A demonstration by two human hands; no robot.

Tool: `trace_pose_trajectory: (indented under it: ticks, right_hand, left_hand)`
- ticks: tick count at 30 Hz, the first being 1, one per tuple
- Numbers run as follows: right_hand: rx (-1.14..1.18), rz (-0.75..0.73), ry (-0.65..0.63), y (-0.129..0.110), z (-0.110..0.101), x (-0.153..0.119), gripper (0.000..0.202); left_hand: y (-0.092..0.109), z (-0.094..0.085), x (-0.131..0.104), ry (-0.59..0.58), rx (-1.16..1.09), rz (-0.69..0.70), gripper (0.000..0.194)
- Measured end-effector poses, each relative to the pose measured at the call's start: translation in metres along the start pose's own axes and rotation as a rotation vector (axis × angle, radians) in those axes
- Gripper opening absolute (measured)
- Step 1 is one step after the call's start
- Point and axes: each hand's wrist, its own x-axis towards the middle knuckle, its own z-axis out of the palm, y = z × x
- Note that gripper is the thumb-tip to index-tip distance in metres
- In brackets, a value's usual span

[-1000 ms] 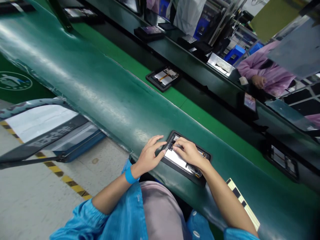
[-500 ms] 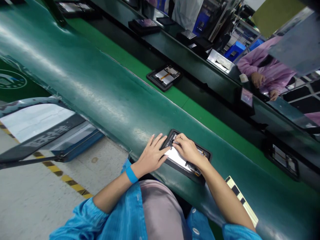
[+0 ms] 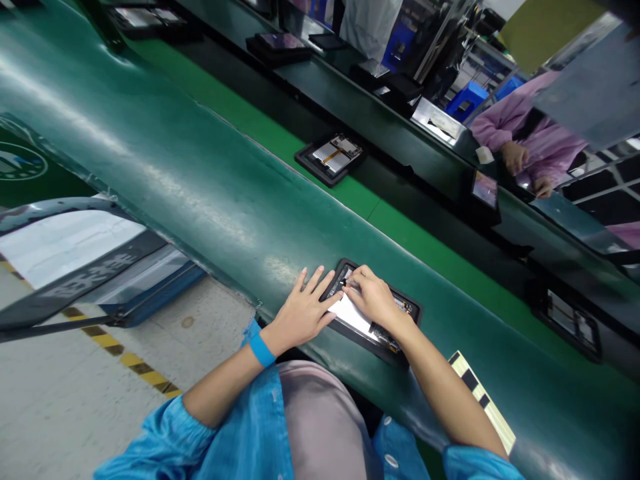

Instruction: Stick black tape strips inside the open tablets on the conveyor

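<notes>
An opened tablet [image 3: 358, 317] in a black frame lies on the green work surface before me, its silver battery and circuit parts exposed. My left hand [image 3: 306, 308] rests at the tablet's left side with fingers spread, the thumb and fingertips reaching its edge. Over the tablet's upper left part, my right hand [image 3: 371, 293] is bent with thumb and fingers pinched together. Whatever lies between those fingertips is too small and covered to make out. A blue band [image 3: 263, 349] circles my left wrist.
A pale yellow strip with black patches [image 3: 483, 400] lies right of my right forearm. Beyond the bench edge, another opened tablet [image 3: 332, 159] sits on the green conveyor belt [image 3: 395, 227]. Across the line, a person in a pink sleeve [image 3: 543, 120] works. A grey machine arm [image 3: 90, 280] stands left.
Both hands stay in nearly the same place; my right fingers have shifted very slightly over the tablet. The view has tilted a little. Across the line, the co-worker's hands have moved slightly.
</notes>
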Motion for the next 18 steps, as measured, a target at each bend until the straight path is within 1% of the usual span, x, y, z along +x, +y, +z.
trace_pose_trajectory:
  ticks: [4, 8, 11, 13, 15, 18]
  right_hand:
    - [-0.012, 0.098, 0.089, 0.001, 0.0, 0.0, 0.014]
    - [-0.086, 0.158, 0.093, -0.006, 0.001, 0.001, 0.028]
    - [-0.129, 0.194, 0.091, -0.01, 0.003, 0.003, 0.033]
    - [-0.121, 0.198, 0.119, -0.01, 0.004, 0.003, 0.035]
    - [-0.081, 0.198, 0.179, -0.007, 0.003, 0.0, 0.035]
    - [0.002, 0.151, 0.274, -0.004, -0.002, -0.015, 0.025]
  left_hand:
    - [0.0, 0.001, -0.001, -0.012, -0.009, -0.002, 0.049]
    - [0.0, 0.002, -0.001, -0.012, -0.028, -0.001, 0.05]
    - [0.0, 0.002, -0.001, 0.001, -0.057, -0.003, 0.049]
    - [-0.001, 0.003, -0.002, 0.012, -0.077, -0.008, 0.048]
    - [-0.002, 0.003, -0.002, 0.013, -0.084, -0.013, 0.047]
    - [-0.001, 0.004, -0.001, 0.012, -0.076, -0.027, 0.049]
